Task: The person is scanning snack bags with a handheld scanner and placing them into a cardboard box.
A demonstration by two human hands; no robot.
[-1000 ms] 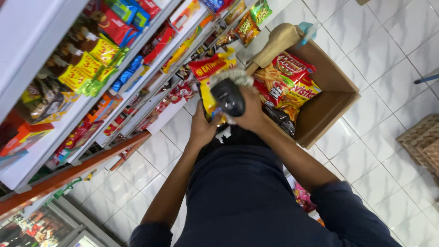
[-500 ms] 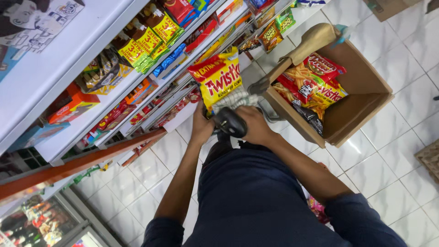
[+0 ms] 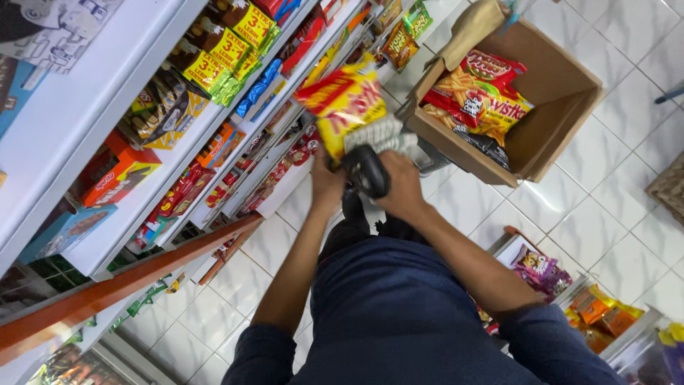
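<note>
Both forearms reach forward from the dark blue lap, elbows bent and wrists close together. The right hand (image 3: 402,187) is wrapped shut around a black handheld scanner (image 3: 365,171), knuckles up. The left hand (image 3: 326,178) closes its grip on the lower edge of a yellow-and-red snack bag (image 3: 345,103), which it holds upright just beside the store shelf (image 3: 107,235). Beyond them, on the white tiled floor (image 3: 570,214), an open cardboard box (image 3: 563,93) holds more snack bags.
</note>
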